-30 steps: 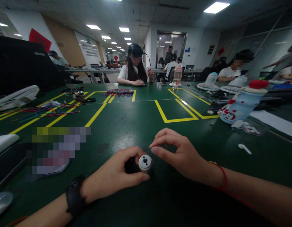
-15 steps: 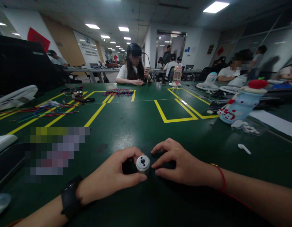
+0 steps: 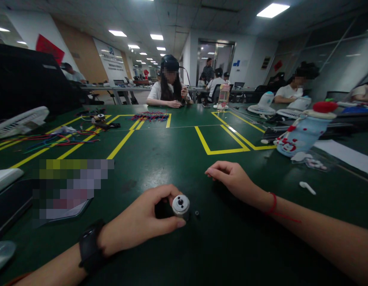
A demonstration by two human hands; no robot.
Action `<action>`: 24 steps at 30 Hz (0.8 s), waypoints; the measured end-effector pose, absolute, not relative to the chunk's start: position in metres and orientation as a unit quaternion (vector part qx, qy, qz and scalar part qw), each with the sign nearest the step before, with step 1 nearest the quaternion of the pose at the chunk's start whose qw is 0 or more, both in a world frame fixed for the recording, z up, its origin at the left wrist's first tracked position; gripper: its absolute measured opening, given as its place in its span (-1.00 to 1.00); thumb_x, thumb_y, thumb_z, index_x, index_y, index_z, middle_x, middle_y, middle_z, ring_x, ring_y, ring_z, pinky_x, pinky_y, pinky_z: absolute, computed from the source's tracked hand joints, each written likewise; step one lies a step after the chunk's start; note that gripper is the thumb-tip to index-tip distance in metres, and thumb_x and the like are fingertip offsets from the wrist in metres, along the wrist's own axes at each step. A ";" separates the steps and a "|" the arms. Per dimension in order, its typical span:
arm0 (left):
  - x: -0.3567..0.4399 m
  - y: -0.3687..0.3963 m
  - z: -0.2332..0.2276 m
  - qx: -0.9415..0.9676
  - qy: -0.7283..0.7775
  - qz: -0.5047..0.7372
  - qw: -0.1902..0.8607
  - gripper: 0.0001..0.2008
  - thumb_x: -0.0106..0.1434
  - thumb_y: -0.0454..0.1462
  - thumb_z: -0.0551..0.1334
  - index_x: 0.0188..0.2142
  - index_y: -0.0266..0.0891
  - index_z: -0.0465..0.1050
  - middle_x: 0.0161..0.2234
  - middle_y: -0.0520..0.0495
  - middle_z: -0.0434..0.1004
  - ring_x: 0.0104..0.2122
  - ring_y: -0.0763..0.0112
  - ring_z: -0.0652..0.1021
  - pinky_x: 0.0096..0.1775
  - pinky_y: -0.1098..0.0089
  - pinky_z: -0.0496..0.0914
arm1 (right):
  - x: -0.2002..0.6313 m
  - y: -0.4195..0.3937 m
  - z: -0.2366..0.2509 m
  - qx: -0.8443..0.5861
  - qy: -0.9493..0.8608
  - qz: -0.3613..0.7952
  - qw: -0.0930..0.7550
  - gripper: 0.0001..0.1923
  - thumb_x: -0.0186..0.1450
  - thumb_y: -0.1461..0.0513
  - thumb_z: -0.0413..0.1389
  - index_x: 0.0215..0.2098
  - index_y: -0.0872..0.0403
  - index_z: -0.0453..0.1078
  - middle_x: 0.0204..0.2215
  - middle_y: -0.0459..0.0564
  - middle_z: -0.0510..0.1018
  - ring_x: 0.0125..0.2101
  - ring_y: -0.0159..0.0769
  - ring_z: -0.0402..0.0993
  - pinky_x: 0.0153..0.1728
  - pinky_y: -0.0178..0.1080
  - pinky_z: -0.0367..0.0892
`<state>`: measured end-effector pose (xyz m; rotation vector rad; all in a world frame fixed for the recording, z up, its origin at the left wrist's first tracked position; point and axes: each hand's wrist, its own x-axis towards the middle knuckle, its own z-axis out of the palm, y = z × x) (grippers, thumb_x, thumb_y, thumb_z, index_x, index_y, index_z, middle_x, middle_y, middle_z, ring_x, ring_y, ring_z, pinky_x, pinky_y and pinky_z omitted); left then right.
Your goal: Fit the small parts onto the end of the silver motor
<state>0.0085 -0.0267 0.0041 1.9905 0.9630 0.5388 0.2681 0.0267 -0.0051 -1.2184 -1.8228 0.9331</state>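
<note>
My left hand (image 3: 148, 214) is closed around a small silver motor (image 3: 181, 202), thumb in front and fingers behind. It stands upright on the green table, and its round top face shows a dark centre and small holes. Just right of the motor lies a tiny metal ring-like part (image 3: 197, 213), apart from it. My right hand (image 3: 227, 174) is farther back and to the right, over the table. Its fingers are curled and pressed together; whether anything is between the fingertips cannot be made out.
Loose red, blue and green wires (image 3: 67, 139) lie at the left, with a wire bundle (image 3: 150, 116) farther back. At the right are a light-blue bottle (image 3: 305, 131), a white earbud (image 3: 307, 188) and small fans (image 3: 263, 104). A person (image 3: 169, 85) sits across the table (image 3: 160, 159).
My right hand has drawn back and to the right, away from the motor, its fingers closing together. The tiny metal part now shows uncovered. My left hand has stayed on the motor.
</note>
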 end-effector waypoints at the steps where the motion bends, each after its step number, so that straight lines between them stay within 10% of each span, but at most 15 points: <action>1: 0.008 -0.027 0.004 0.794 0.384 0.215 0.420 -0.77 0.19 -0.26 0.32 -0.15 -0.13 0.38 -0.19 0.05 0.50 -0.19 0.33 0.49 -0.16 0.35 0.34 | 0.266 0.025 -0.005 -0.473 -0.715 0.362 0.366 -0.79 0.27 0.14 0.11 -0.36 0.13 0.47 -0.46 -0.06 0.52 -0.44 -0.36 0.39 -0.41 -0.29 0.28; 9: 0.010 -0.026 0.006 0.797 0.395 0.213 0.403 -0.82 0.18 -0.24 0.31 -0.23 -0.18 0.38 -0.30 0.06 0.47 -0.29 0.34 0.46 -0.25 0.38 0.33 | 0.235 -0.014 0.017 -0.319 -0.829 0.277 0.366 -0.90 0.27 0.27 0.13 -0.26 0.09 0.48 -0.25 -0.04 0.48 -0.20 -0.36 0.40 -0.13 -0.28 0.28; 18: 0.008 -0.028 0.008 0.791 0.388 0.220 0.419 -0.78 0.17 -0.24 0.32 -0.18 -0.16 0.39 -0.25 0.04 0.49 -0.25 0.32 0.46 -0.21 0.35 0.33 | 0.247 -0.018 0.015 -0.324 -0.905 0.205 0.184 -0.84 0.12 0.19 0.26 -0.31 0.03 0.49 -0.23 -0.05 0.45 -0.24 -0.26 0.34 -0.17 -0.16 0.23; 24: 0.008 -0.027 0.005 0.803 0.402 0.213 0.385 -0.79 0.17 -0.21 0.31 -0.21 -0.17 0.40 -0.29 0.05 0.47 -0.30 0.33 0.45 -0.27 0.37 0.31 | 0.234 -0.018 0.024 -0.315 -0.858 0.231 0.333 -0.87 0.25 0.18 0.19 -0.25 0.05 0.50 -0.27 -0.06 0.44 -0.22 -0.32 0.37 -0.17 -0.24 0.23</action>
